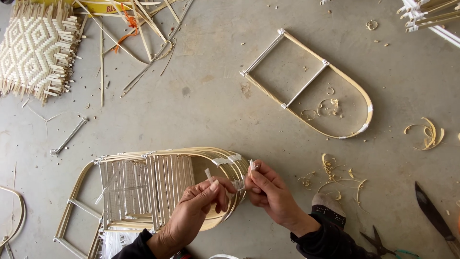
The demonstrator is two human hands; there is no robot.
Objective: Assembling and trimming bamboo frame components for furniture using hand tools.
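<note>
A stack of U-shaped bamboo frames lies on the concrete floor in front of me, with white tape wrapped around the curved end. My left hand pinches a short white plastic strip over the curved end of the stack. My right hand pinches the other end of a white strip just right of the stack's curve. Both hands sit close together, with dark sleeves at the wrists.
A single bamboo frame lies at the upper right. A woven bamboo mat and loose strips are at the upper left. Scissors and a long knife lie at the lower right, among bamboo shavings.
</note>
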